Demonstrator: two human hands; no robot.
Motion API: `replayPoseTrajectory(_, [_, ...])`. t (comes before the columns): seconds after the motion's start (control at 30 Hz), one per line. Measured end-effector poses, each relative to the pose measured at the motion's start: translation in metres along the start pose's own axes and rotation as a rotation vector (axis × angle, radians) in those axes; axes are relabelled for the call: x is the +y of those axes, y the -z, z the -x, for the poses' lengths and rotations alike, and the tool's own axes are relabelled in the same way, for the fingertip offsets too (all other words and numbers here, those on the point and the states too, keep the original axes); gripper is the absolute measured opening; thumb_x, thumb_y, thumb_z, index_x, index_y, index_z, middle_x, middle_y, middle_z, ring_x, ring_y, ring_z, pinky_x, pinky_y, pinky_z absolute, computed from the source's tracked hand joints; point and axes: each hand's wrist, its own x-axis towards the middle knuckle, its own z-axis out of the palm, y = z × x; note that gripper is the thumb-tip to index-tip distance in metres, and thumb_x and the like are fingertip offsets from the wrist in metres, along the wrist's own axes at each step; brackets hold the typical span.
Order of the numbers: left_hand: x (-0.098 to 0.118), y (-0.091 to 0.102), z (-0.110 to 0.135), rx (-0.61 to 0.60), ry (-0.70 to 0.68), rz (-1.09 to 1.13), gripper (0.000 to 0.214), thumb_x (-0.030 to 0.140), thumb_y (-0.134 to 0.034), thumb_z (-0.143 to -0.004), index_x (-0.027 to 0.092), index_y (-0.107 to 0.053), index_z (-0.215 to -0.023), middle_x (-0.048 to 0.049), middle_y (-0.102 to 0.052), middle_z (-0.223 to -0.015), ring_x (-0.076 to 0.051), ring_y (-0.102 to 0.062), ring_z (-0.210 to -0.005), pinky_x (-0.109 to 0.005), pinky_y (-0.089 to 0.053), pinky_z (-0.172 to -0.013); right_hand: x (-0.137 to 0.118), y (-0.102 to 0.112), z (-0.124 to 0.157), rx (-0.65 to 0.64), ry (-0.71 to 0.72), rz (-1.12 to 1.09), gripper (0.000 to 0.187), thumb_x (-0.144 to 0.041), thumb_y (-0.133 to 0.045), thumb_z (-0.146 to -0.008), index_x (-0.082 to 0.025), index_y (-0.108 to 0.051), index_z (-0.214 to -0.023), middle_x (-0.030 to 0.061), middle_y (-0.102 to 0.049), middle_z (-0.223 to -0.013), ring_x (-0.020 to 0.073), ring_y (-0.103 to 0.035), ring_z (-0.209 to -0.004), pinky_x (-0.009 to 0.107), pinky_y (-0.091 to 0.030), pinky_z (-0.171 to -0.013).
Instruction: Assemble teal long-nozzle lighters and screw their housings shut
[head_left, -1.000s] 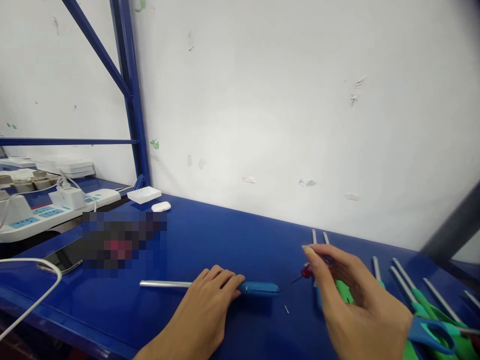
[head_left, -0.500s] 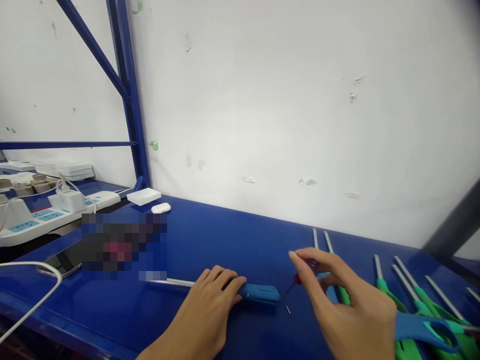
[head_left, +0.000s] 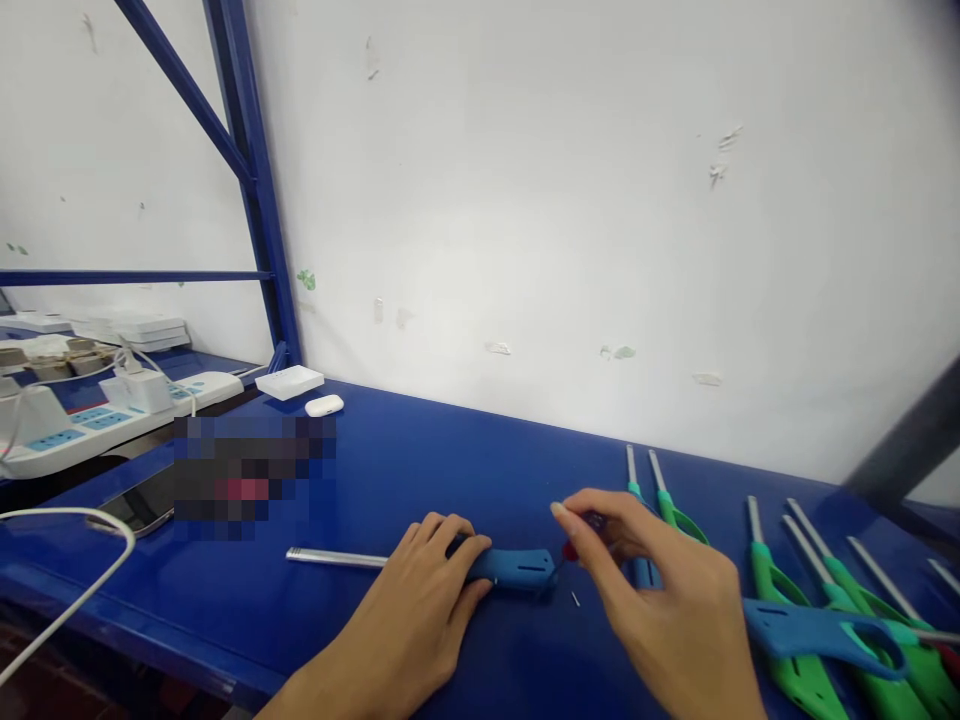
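Observation:
My left hand [head_left: 427, 600] is closed around a blue long-nosed gas lighter [head_left: 525, 568], which lies on the blue table with its metal tube pointing left. In my right hand [head_left: 660, 590] is a small screwdriver [head_left: 571, 552] with a dark red handle, pinched between thumb and fingers. Its thin shaft reaches the right end of the lighter's handle; whether the tip touches a hole there I cannot tell. A tiny metal pin or screw [head_left: 575, 599] lies on the table between my hands.
Several green lighters [head_left: 802, 665] and a blue lighter [head_left: 810, 630] lie to the right. On the left are a phone [head_left: 139, 500], a white cable [head_left: 127, 540], a power strip [head_left: 217, 388], a white earbud case [head_left: 324, 405] and a white box [head_left: 289, 382]. A wall stands behind.
My right hand has moved left, bringing the screwdriver up to the lighter's handle end. The lighter has rolled slightly under my left hand, showing more of its slotted face.

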Motion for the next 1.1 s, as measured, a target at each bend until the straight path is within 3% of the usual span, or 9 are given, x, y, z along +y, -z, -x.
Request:
replayPoseTrajectory(0.17, [0.003, 0.003, 0.0, 0.017, -0.003, 0.0, 0.023, 0.018, -0.053, -0.109, 0.022, -0.064, -0.128, -0.0082, -0.067, -0.128, -0.029, -0.062, -0.113, -0.053, -0.053, -0.102, -0.003, 0.003, 0.002, 0.123, -0.049, 0.051, 0.014, -0.036, -0.069, -0.1, -0.026, -0.075, -0.091, -0.0039, -0.073, -0.066, 0.0141, -0.071, -0.055, 0.023, -0.056, -0.056])
replayPoseTrajectory(0.33, [0.005, 0.006, 0.0, 0.028, -0.011, -0.019, 0.023, 0.019, -0.048, -0.111, 0.02, -0.064, -0.128, -0.0081, -0.068, -0.124, -0.029, -0.062, -0.109, -0.051, -0.052, -0.099, -0.005, 0.004, 0.003, 0.131, -0.012, 0.046, 0.009, -0.032, -0.07, -0.1, -0.026, -0.075, -0.094, -0.0054, -0.074, -0.067, 0.0135, -0.072, -0.056, 0.025, -0.057, -0.06])
replayPoseTrajectory(0.7, [0.002, 0.001, -0.004, 0.06, -0.027, -0.1, 0.025, 0.017, -0.046, -0.112, 0.017, -0.068, -0.124, -0.0081, -0.072, -0.116, -0.028, -0.063, -0.1, -0.045, -0.052, -0.087, -0.005, 0.008, 0.005, 0.289, 0.099, 0.233, 0.016, -0.03, -0.068, -0.103, -0.026, -0.073, -0.089, -0.0019, -0.076, -0.068, 0.0144, -0.065, -0.048, 0.031, -0.057, -0.061])
replayPoseTrajectory(0.9, [0.0, -0.004, -0.003, 0.077, -0.044, -0.119, 0.023, 0.017, -0.047, -0.111, 0.018, -0.068, -0.12, -0.0073, -0.072, -0.112, -0.028, -0.063, -0.097, -0.046, -0.053, -0.084, -0.004, 0.004, 0.005, 0.234, 0.164, 0.125, 0.009, -0.026, -0.073, -0.1, -0.026, -0.075, -0.092, -0.0045, -0.078, -0.073, 0.0116, -0.066, -0.049, 0.028, -0.055, -0.058])
replayPoseTrajectory(1.1, [0.001, -0.003, -0.004, 0.079, -0.037, -0.127, 0.023, 0.018, -0.047, -0.112, 0.018, -0.068, -0.121, -0.0071, -0.072, -0.114, -0.028, -0.063, -0.097, -0.045, -0.054, -0.084, -0.002, 0.008, 0.009, 0.366, 0.06, 0.039, 0.007, -0.019, -0.078, -0.094, -0.025, -0.077, -0.091, -0.0031, -0.077, -0.073, 0.014, -0.07, -0.057, 0.03, -0.051, -0.057])
